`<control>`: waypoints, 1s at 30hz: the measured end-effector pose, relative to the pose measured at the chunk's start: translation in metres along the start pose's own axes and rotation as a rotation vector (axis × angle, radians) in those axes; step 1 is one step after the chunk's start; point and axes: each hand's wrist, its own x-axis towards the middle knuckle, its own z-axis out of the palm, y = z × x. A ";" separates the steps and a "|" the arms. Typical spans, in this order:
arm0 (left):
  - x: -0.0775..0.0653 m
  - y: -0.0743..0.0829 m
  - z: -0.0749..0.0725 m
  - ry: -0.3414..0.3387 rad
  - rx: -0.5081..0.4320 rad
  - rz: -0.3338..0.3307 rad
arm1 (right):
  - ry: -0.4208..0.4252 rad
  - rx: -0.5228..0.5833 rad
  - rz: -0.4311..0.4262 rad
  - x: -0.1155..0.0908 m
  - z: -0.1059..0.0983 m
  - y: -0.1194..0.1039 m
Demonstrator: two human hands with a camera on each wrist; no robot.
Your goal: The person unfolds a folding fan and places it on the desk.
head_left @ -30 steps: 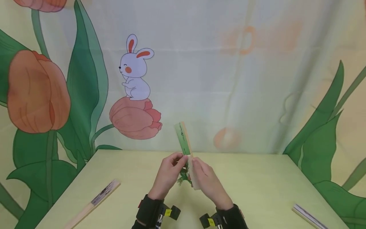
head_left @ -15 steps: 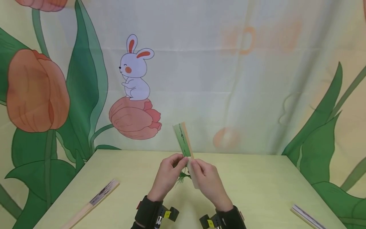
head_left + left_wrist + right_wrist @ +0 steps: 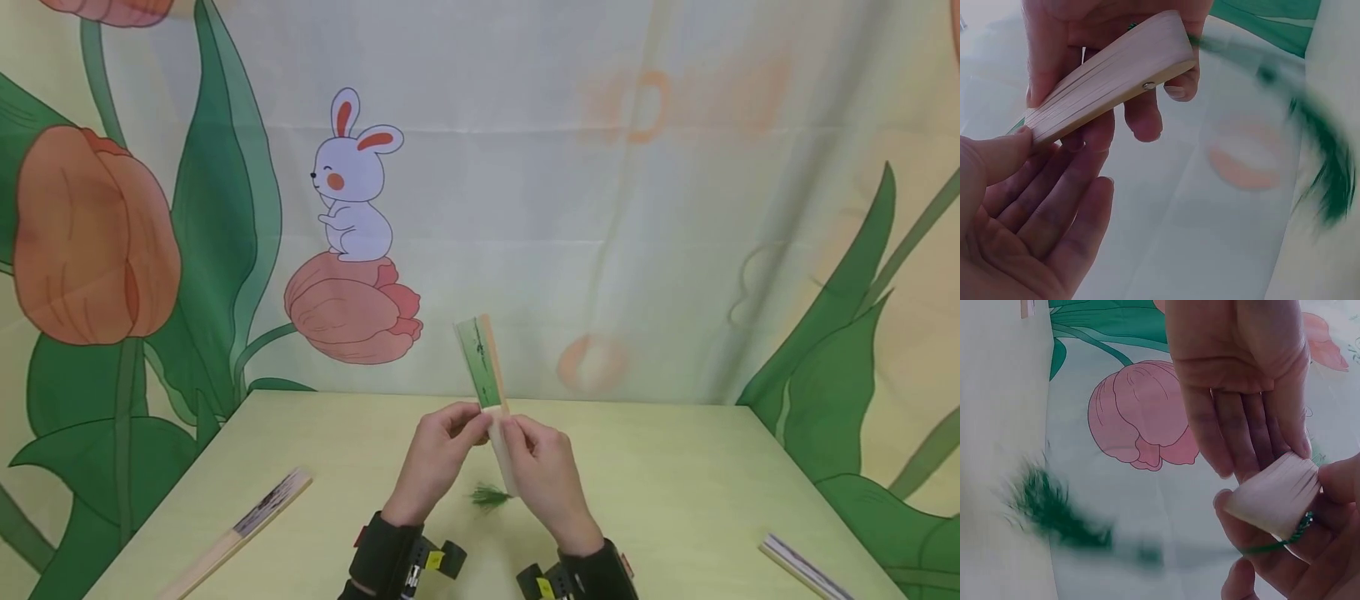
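A folding fan [image 3: 480, 362] with a green printed leaf and pale wooden ribs is held up between both hands over the table, nearly folded and tilted left at its top. My left hand [image 3: 442, 454] pinches the ribs just below the leaf between thumb and fingers. On the other side my right hand [image 3: 551, 475] grips the ribs, its thumb along the fan's edge. A metal rivet [image 3: 1149, 85] shows near the rounded end in the left wrist view. From that end swings a green tassel [image 3: 1060, 509] on a cord, blurred in both wrist views.
Another folded fan [image 3: 273, 504] with a dark pattern lies slantwise at the table's left. A further folded strip-like fan [image 3: 806, 567] lies near the right edge. Behind the table [image 3: 645, 492] hangs a printed cloth [image 3: 510, 167] with tulips and a rabbit.
The tassel has swung out from behind the hands to below the fan's lower end. The fan's top looks slightly wider. Both hands keep their hold, nearly in place.
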 end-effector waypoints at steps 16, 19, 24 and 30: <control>0.001 -0.002 0.003 0.001 -0.053 -0.003 | 0.086 -0.021 0.014 -0.001 0.004 0.001; 0.001 -0.002 0.004 -0.001 -0.053 0.005 | 0.091 -0.022 0.017 -0.001 0.003 0.000; 0.000 -0.003 0.004 -0.006 -0.065 0.004 | 0.097 -0.009 0.036 -0.001 0.003 -0.001; 0.000 -0.004 0.004 -0.021 -0.099 -0.002 | 0.102 -0.004 0.042 -0.002 0.003 -0.001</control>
